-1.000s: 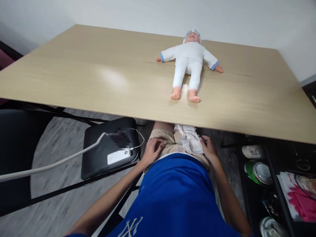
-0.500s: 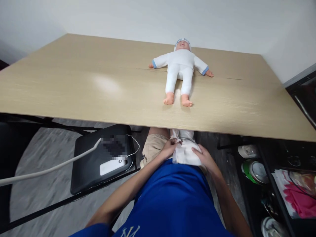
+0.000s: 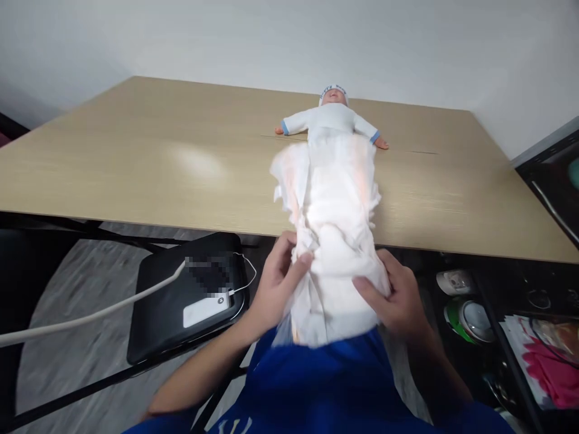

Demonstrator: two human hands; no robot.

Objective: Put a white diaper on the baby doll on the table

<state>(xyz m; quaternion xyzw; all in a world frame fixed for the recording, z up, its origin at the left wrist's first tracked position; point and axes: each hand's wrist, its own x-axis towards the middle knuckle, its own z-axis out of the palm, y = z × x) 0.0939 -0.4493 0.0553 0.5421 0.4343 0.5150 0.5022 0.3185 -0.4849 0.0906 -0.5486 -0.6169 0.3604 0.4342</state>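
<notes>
A white diaper [image 3: 337, 241], spread lengthwise with ruffled sides and faint orange bands, is held up in front of me at the table's near edge. Its left side is gripped by my left hand [image 3: 283, 283], thumb on top. On the opposite side my right hand [image 3: 393, 295] pinches the edge, its thumb also on the upper face. Beyond the diaper a baby doll [image 3: 332, 119] in a white outfit with blue cuffs and a lettered cap lies on its back, arms spread. From my viewpoint the diaper covers the doll's legs.
The wooden table [image 3: 158, 175] reaches to a white wall. At lower left, a black stool [image 3: 158, 313] carries a white power bank [image 3: 205, 308] with a cable. At right, a dark shelf unit holds a green-and-white can [image 3: 468, 319] and pink cloth [image 3: 552, 374].
Both hands have lifted the diaper from my lap, up and forward above the table edge, and it is now opened out. The doll's legs have become hidden behind it.
</notes>
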